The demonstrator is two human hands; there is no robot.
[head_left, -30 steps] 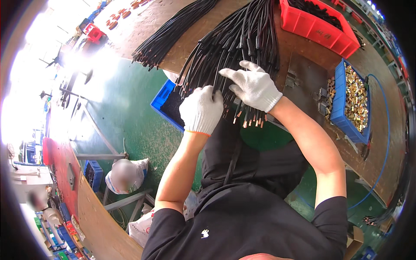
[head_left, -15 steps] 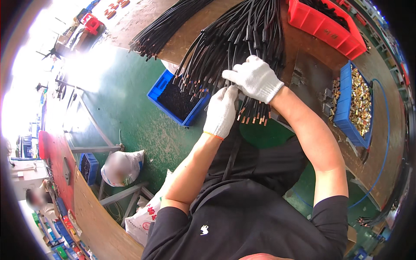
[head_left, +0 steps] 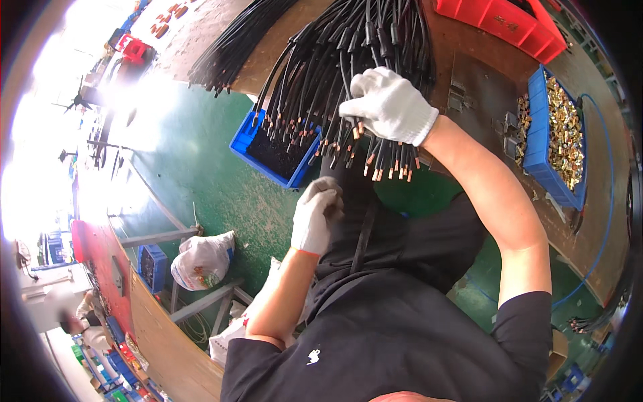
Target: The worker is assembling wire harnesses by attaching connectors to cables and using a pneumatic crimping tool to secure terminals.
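A thick bundle of black cables (head_left: 321, 74) hangs over the table's near edge, their stripped copper ends pointing toward me. My right hand (head_left: 388, 107), in a white knitted glove, is closed round black cable at the bundle's right part; copper ends poke out below its fingers. My left hand (head_left: 317, 211), gloved too, is apart from the cables, lower and nearer my body. Its fingers are curled in, their tips grey with dirt, and whatever they hold is hidden. Under the cable ends stands a blue bin (head_left: 289, 181) of small black pieces.
On the brown table (head_left: 462, 144) at right sits a blue bin (head_left: 536, 164) full of brass-coloured metal parts. A red crate (head_left: 499, 25) stands farther back. Another cable bundle (head_left: 234, 47) lies at far left. A white sack (head_left: 201, 261) rests by a metal frame (head_left: 201, 305).
My left hand has left the cables and moved down toward my body, its fingers curled. My right hand stays at the bundle, slightly higher, with copper ends now showing beneath it.
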